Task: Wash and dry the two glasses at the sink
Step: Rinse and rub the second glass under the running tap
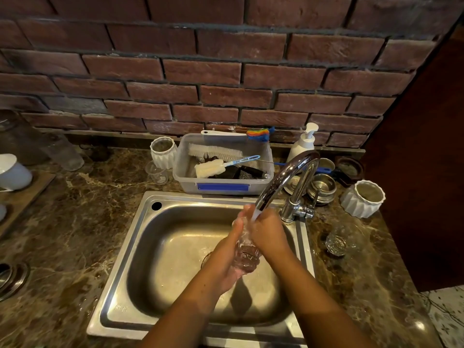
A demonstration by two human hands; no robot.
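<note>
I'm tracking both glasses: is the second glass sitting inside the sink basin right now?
No: the second glass sits on the counter right of the sink, outside the basin.

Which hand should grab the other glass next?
Probably the right hand: the other glass sits on the counter right of the sink, on that hand's side. The left hand grips the wet glass from below.
</note>
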